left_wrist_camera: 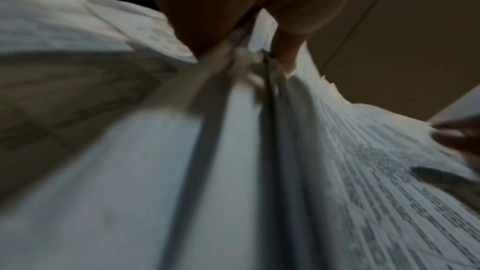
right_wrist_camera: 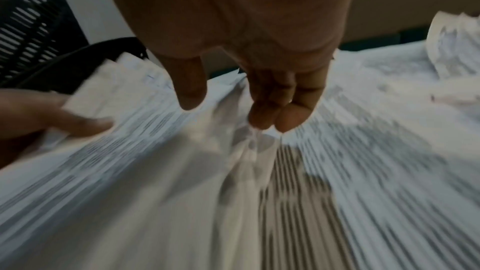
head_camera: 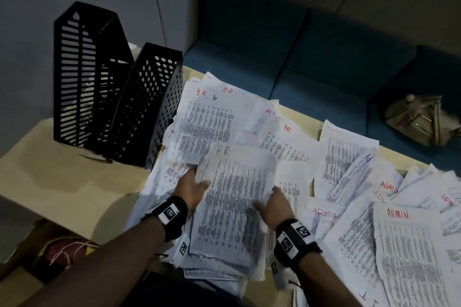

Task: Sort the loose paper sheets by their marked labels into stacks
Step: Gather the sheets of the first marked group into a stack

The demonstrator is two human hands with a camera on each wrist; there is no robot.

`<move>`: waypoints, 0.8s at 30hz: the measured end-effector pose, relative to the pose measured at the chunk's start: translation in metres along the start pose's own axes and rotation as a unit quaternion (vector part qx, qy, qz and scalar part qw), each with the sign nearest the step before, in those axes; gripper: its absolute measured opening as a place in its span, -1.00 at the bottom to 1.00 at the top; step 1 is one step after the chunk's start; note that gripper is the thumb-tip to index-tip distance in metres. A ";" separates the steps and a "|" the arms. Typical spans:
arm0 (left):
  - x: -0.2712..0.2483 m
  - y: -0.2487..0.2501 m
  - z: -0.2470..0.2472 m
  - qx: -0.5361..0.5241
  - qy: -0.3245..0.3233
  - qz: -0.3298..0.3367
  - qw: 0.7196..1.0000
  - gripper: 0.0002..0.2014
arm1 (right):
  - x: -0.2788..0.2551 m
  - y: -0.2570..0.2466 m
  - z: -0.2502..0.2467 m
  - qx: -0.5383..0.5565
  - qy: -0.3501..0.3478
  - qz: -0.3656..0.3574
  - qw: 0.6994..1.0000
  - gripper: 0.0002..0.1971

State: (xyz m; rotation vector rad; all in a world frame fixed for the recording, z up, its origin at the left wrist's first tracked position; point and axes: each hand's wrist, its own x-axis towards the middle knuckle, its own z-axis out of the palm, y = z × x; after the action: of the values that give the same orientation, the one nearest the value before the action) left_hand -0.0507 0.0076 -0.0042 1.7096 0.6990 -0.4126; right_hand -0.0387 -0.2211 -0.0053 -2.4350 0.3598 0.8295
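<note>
Two hands meet on a bundle of printed sheets (head_camera: pixel 234 197) marked "H.R." at its top edge, which lies over the loose paper in the middle of the pale table (head_camera: pixel 62 182). The left hand (head_camera: pixel 192 188) takes the bundle's left edge, thumb lying on the top page and fingers tucked beneath, so the paper is pinched between them; the left wrist view shows the sheet edges running up into that grasp. The right hand (head_camera: pixel 274 203) is at the bundle's right edge with its fingers straight and together, tips on the paper, thumb spread apart and not closed round anything, as the right wrist view shows. Beyond the bundle more sheets labelled HR (head_camera: pixel 212 117) in red are spread toward the far edge, and to the right lie sheets labelled ADMIN (head_camera: pixel 409 252). Two black perforated file holders (head_camera: pixel 112 99) stand upright at the table's left end, just beside the paper. A tan bag (head_camera: pixel 421 118) rests on the blue seat (head_camera: pixel 311 62) behind the table
</note>
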 end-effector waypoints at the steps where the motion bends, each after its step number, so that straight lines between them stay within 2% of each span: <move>1: 0.002 -0.001 0.000 0.010 -0.015 -0.001 1.000 -0.49 | 0.006 -0.004 -0.009 0.030 0.051 -0.004 0.998 -0.16; 3: 0.000 0.000 -0.002 0.020 -0.063 -0.006 0.998 -0.51 | 0.016 -0.017 -0.033 0.097 0.152 -0.044 0.983 -0.11; 5: -0.006 0.004 -0.002 0.027 -0.106 0.008 0.994 -0.53 | 0.024 -0.028 -0.054 0.128 0.166 -0.086 0.974 -0.18; 6: -0.009 0.009 -0.001 0.029 -0.120 0.013 0.992 -0.59 | 0.026 -0.034 -0.059 0.102 0.151 -0.096 0.979 -0.24; 8: -0.015 0.017 0.000 0.038 -0.141 0.022 0.989 -0.52 | 0.025 -0.042 -0.057 -0.063 0.120 -0.118 0.984 -0.35; 10: -0.013 0.020 0.002 0.076 -0.155 0.047 0.984 -0.50 | 0.024 -0.046 -0.046 -0.225 0.103 -0.170 0.954 -0.39; 12: -0.010 0.023 0.005 0.110 -0.176 0.084 0.975 -0.49 | 0.020 -0.053 -0.031 -0.278 0.101 -0.233 0.927 -0.33; 14: -0.009 0.027 0.010 0.125 -0.187 0.106 0.969 -0.51 | 0.015 -0.060 -0.015 -0.242 0.072 -0.270 0.929 -0.25; 17: -0.005 0.023 0.020 0.161 -0.160 0.138 0.964 -0.54 | 0.011 -0.064 0.002 -0.219 0.031 -0.304 0.927 -0.26; 21: -0.005 0.015 0.026 0.155 -0.068 0.140 0.976 -0.80 | 0.014 -0.053 -0.007 -0.151 0.033 -0.358 0.921 -0.43; 22: -0.006 0.014 0.026 0.137 -0.045 0.134 0.980 -0.83 | 0.015 -0.047 -0.012 -0.135 0.071 -0.362 0.920 -0.43; 24: -0.002 0.016 0.020 0.094 -0.003 0.122 0.988 -0.87 | 0.017 -0.032 -0.022 -0.097 0.209 -0.321 0.919 -0.35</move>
State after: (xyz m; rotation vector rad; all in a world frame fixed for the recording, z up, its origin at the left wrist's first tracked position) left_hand -0.0400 -0.0147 0.0042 1.9445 0.4485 -0.3186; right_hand -0.0017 -0.2088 0.0117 -2.6476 -0.3884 0.0566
